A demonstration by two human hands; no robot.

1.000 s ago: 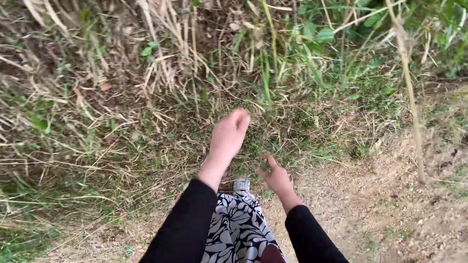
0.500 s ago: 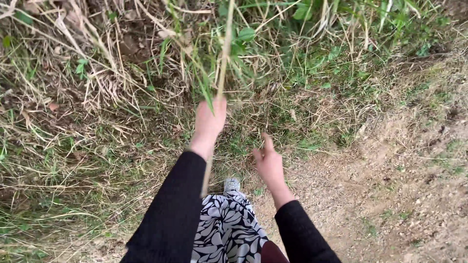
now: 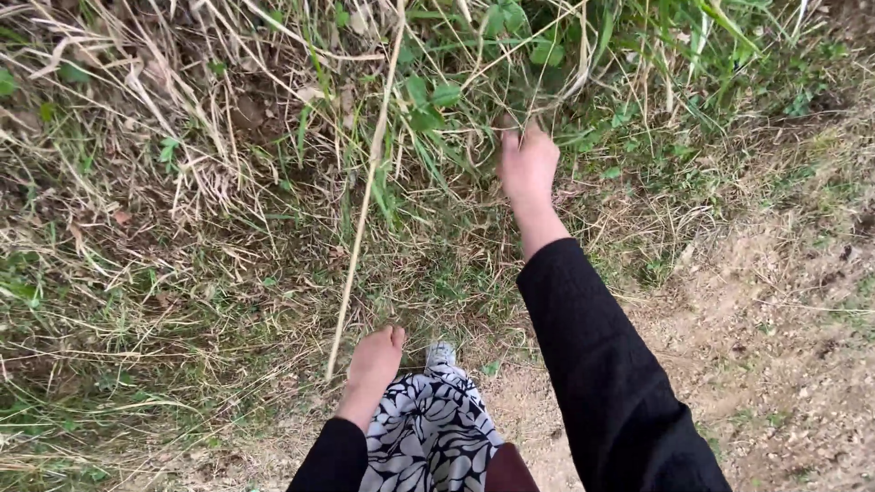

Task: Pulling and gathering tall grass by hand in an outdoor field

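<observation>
While the left hand (image 3: 372, 364) hangs low and near with fingers curled on nothing, a long dry tan grass stalk (image 3: 365, 210) leans just beside it. Farther right, the right hand (image 3: 527, 166) pinches thin green leafy stems (image 3: 497, 55). They look light and bendy, best held low. Dry straw tangles around them.

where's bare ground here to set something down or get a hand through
The bare sandy path is free, bordered by the black sleeve and the grass edge. It is crowded at the top, where the right hand is among green weeds, and at the left, where dry stalks cross near the left hand.
</observation>
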